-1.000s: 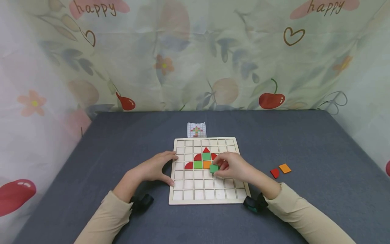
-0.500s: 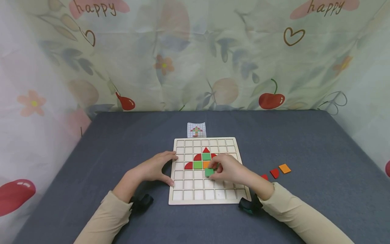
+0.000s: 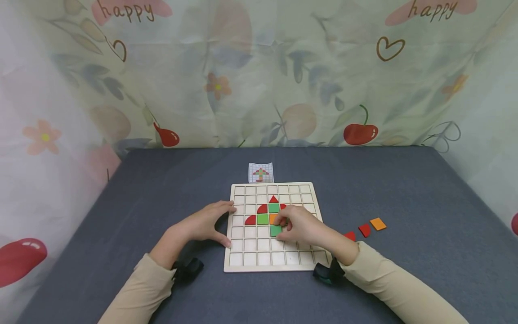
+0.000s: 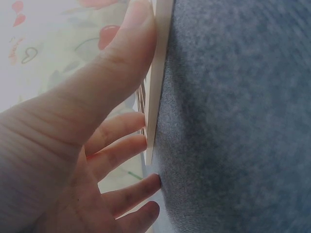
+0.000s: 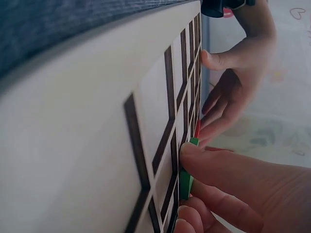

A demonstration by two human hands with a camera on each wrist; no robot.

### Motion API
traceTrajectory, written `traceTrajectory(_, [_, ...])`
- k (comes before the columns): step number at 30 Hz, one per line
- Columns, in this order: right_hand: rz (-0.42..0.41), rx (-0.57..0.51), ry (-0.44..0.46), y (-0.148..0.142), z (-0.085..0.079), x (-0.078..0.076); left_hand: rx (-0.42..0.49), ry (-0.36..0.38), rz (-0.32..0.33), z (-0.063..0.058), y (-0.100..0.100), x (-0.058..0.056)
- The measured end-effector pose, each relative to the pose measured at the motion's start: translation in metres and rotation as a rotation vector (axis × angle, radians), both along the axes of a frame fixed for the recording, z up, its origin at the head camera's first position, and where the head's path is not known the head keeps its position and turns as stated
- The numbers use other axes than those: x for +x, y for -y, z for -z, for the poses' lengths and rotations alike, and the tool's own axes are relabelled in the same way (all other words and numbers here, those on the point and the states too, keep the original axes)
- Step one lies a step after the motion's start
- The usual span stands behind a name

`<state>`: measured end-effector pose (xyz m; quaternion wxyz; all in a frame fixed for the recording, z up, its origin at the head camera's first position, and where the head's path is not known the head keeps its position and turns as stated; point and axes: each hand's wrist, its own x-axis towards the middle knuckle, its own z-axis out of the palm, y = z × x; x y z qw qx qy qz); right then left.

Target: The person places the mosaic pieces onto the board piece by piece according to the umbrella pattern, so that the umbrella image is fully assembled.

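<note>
My right hand (image 3: 301, 226) pinches a green square tile (image 3: 275, 231) at a cell of the wooden grid board (image 3: 252, 259), just below an orange tile (image 3: 273, 219). In the right wrist view the thumb lies on the green tile's (image 5: 185, 183) edge, and the tile is slightly raised from the grid. At the board's left edge my left hand (image 3: 204, 221) is spread, with fingertips and thumb touching the rim (image 4: 158, 73). A red triangle (image 3: 273, 199), green squares (image 3: 262, 219) and red quarter-circles (image 3: 251, 220) sit in cells above; the right hand hides some.
A small pattern card (image 3: 261, 173) lies behind the board. Right of it on the dark cloth (image 3: 404, 189) lie an orange square (image 3: 378, 223), a red quarter-circle (image 3: 365, 230) and another red piece (image 3: 350, 236) partly behind the right wrist.
My right hand has moved left and slightly nearer with the green tile, from right of the orange tile to the cell below it. The left hand has stayed put.
</note>
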<state>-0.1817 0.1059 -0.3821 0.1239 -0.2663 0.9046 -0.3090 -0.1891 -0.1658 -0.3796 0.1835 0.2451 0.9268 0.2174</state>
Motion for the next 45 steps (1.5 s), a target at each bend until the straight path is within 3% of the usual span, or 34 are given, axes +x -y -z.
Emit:
traceTrajectory(34, [0.042,0.023,-0.019,0.001,-0.002,0.000,-0.008,0.006,-0.007,-0.002,-0.001,0.000])
traceTrajectory(45, [0.041,0.000,-0.022,-0.027,-0.016,-0.006,-0.010,0.015,-0.012,-0.001,0.000,0.000])
